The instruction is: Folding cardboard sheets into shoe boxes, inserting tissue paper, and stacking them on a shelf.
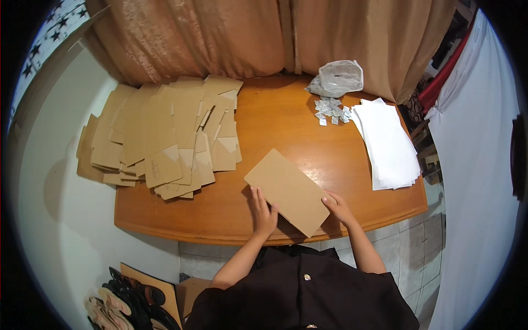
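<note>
A plain brown cardboard box [289,192], its top face smooth and shut, is tilted at an angle near the table's front edge. My left hand [264,215] grips its left side, fingers stretched along the edge and thumb at the near side. On the right corner, my right hand [337,208] has its thumb over the top edge, with the other fingers partly hidden behind and under the box. Both hands hold it between them. How far its underside is off the table is hard to tell.
A large, uneven pile of flat cardboard box blanks [154,132] covers the table's left part. At the back right lie several small clear packets [331,110] beside a plastic bag [341,78]. White paper sheets [386,146] are stacked at the right edge of the wooden table [275,118].
</note>
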`<state>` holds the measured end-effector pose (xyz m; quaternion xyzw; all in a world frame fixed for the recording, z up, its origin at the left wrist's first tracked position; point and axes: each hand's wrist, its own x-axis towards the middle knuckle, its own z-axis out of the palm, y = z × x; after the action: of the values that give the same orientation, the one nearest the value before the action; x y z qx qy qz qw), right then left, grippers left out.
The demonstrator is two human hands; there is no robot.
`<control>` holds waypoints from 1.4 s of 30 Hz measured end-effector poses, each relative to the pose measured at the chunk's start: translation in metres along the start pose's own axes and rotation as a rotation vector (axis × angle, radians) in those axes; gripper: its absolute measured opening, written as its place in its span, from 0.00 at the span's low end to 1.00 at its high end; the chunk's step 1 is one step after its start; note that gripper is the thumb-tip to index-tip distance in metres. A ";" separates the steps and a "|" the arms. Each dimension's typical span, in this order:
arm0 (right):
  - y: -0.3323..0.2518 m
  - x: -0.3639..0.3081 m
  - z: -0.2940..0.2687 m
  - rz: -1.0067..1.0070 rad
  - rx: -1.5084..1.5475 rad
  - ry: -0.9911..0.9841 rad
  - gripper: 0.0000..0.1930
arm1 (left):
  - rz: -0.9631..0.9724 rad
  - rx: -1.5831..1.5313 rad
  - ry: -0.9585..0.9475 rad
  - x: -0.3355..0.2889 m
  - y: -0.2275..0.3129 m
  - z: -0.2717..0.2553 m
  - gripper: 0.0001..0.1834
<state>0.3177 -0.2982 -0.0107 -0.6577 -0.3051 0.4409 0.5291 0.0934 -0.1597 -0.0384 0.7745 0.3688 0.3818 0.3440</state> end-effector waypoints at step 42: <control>-0.102 -0.585 0.440 -0.715 0.632 -2.099 0.32 | -0.123 0.914 1.327 -0.627 0.402 -0.319 0.50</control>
<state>-0.3212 -0.5919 0.2159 0.3189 -0.6399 0.6526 0.2508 -0.3258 -0.7999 0.2284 0.4288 0.6576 0.5541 -0.2769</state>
